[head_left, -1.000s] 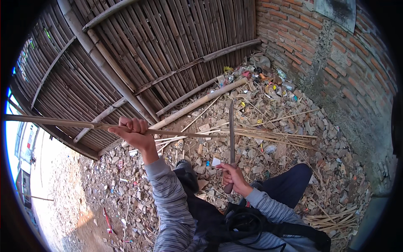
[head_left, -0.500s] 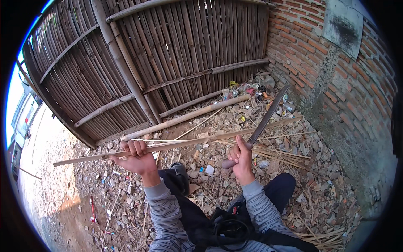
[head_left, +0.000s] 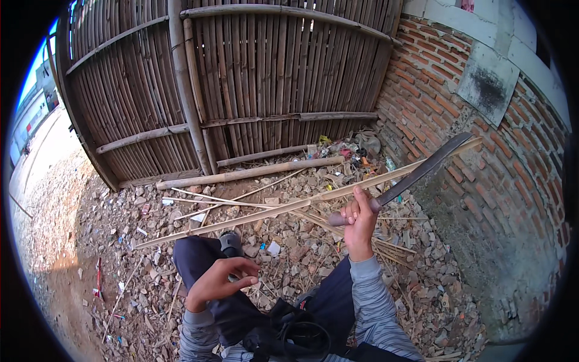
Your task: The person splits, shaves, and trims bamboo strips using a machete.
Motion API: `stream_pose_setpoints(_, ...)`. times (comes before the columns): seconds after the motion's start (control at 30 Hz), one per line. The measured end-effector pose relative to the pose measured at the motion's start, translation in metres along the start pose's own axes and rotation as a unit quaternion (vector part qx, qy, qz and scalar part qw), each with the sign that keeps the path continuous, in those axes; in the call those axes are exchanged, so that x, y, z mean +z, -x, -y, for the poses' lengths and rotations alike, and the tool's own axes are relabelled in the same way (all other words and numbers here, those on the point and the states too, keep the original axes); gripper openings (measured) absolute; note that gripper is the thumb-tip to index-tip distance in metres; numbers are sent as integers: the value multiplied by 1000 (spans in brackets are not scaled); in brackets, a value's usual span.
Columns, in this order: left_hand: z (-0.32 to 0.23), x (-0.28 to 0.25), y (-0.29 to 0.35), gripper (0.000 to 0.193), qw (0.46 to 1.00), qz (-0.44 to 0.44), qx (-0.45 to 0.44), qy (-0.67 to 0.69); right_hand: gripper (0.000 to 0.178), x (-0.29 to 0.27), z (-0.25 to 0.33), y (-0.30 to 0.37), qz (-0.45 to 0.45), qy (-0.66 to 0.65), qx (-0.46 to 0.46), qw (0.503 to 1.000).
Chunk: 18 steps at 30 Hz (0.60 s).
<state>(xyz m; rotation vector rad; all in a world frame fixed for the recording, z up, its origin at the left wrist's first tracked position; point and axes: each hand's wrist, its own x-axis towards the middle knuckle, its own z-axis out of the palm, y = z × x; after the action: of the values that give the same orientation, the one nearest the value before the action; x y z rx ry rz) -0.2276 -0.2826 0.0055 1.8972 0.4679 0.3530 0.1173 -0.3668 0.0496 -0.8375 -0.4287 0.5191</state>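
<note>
My right hand (head_left: pixel 360 224) is wrapped round the handle of a machete (head_left: pixel 422 171), whose dark blade slants up to the right. A long split bamboo strip (head_left: pixel 338 193) passes by the thumb of that hand and runs behind the blade at its right end. It seems gripped along with the handle, though the fingers hide the contact. The strip's other end reaches far left, past my knee. My left hand (head_left: pixel 220 282) is off the strip, low over my lap, with fingers loosely bent, thumb apart and nothing in it.
A bamboo fence (head_left: pixel 259 78) stands ahead, with a thick bamboo pole (head_left: pixel 253 174) lying along its foot. On the right rises a brick wall (head_left: pixel 422 84). Thin bamboo strips (head_left: pixel 392 247) lie on the rubble ground (head_left: pixel 289 259). Litter (head_left: pixel 356 154) gathers in the far corner.
My left hand has let go of the bamboo strip and dropped toward my lap. The machete and strip have shifted right, and the strip now slants more steeply. The view has shifted too.
</note>
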Motion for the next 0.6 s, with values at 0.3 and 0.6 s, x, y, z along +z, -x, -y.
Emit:
stream_pose_setpoints(0.3, -86, -16, -34, 63, 823, -361, 199, -391, 16, 62, 19, 12, 115, -18, 6, 993)
stream_pose_setpoints(0.6, -62, -43, -87, 40, 992, 107, -32, 63, 14, 88, 22, -16, 192, 59, 41, 979)
